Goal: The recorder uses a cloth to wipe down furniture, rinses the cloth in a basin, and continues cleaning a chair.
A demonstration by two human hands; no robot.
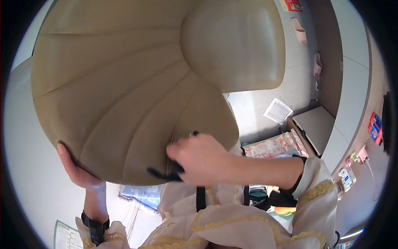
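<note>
A tan, leather-like chair back [112, 95] with stitched, shell-like ribs fills the upper left, tilted in front of me. Its rounded seat [238, 45] extends toward the upper right. My left hand [78, 172] grips the lower left rim of the back, thumb on the front face and the other fingers mostly hidden behind. Against the lower right of the padded face, my right hand [203, 159] is closed around a dark, slim object [163, 174]. Its ends poke out from the fist, and motion blur hides its exact kind.
Two pink slippers [298, 31] lie on the floor at the upper right. A printed sheet [277, 111] rests near a floral cloth [273, 145] and a light-topped cabinet [316, 128]. Blue patterned fabric [143, 197] shows below the chair. Cabinets [348, 87] line the right side.
</note>
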